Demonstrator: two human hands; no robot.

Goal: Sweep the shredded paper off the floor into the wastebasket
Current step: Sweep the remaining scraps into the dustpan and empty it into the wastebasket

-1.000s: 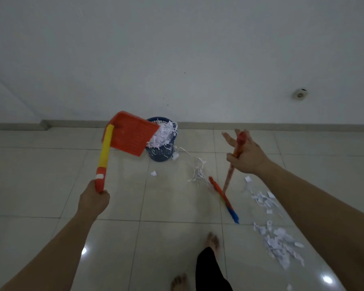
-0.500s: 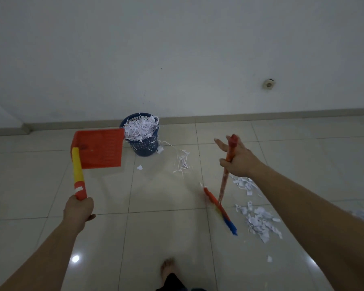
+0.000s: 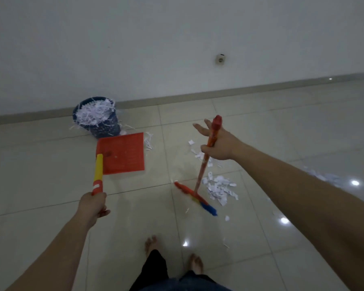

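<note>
A dark blue wastebasket (image 3: 105, 129) heaped with shredded paper stands by the wall at the left. My left hand (image 3: 93, 204) grips the yellow-and-red handle of an orange dustpan (image 3: 122, 153), whose pan is low over the floor in front of the basket. My right hand (image 3: 216, 143) holds the upper end of an orange broom stick, thumb and lower fingers round it, other fingers spread. The broom head (image 3: 194, 198), red, yellow and blue, rests on the tiles. A pile of paper scraps (image 3: 219, 189) lies just right of it.
More scraps (image 3: 194, 152) are scattered under my right hand, a small tuft of shreds (image 3: 148, 141) lies beside the pan, and a few bits trail off to the right. My bare feet (image 3: 150, 244) stand at the bottom centre. A wall and skirting run behind the basket.
The dustpan has come away from the basket rim and down in front of it. The broom and my right hand have stayed beside the scraps; my view has shifted right.
</note>
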